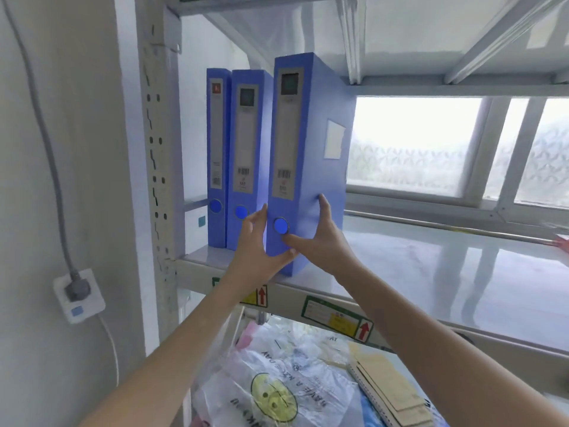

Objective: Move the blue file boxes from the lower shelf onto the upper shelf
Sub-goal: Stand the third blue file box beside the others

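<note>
Third box stands upright on the upper shelf, front end near the edge, right of two others; I grasp its base with left hand and right hand, push goes straight back.

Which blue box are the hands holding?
The rightmost blue file box, nearest the window. Both the left hand and right hand grip it; the other two stand untouched.

Both forearms bare — no sleeves, no jewellery.
</note>
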